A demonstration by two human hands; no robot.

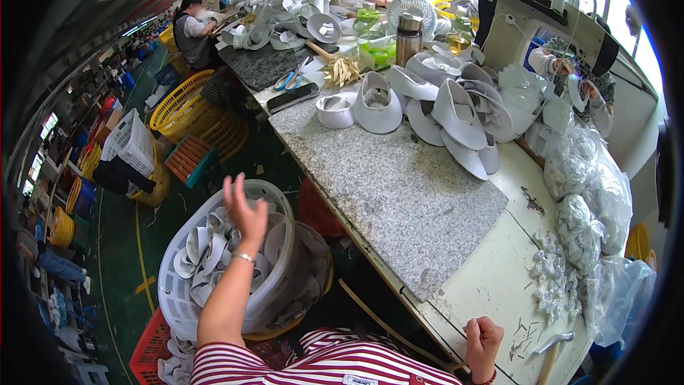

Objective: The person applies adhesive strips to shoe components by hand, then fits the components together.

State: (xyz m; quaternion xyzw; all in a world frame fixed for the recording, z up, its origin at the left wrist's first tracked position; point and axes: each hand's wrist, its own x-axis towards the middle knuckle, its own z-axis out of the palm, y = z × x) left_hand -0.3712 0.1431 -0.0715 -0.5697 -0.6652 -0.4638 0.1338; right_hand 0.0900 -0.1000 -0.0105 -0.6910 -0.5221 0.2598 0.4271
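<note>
My left hand (pixel 247 215), fingers spread and holding nothing I can see, reaches over a white plastic basket (pixel 171 278) heaped with pale shoe uppers (pixel 206 246). By the table's front edge, my right hand (pixel 484 346) is closed in a fist; whatever it may hold is hidden. To its right lies a hammer (pixel 554 346) with a metal head and wooden handle. A speckled grey stone slab (pixel 399 199) covers much of the table. At the slab's far side stand a pale upper (pixel 377 105), a smaller one (pixel 335 110) and a pile of more uppers (pixel 459 114).
Scissors (pixel 292 77), a phone (pixel 292 98) and a steel flask (pixel 408 41) lie or stand farther back. Clear plastic bags (pixel 588 171) line the right side, beside a sewing machine (pixel 548 21). Yellow baskets (pixel 182 103) stand left; co-workers (pixel 192 32) sit beyond.
</note>
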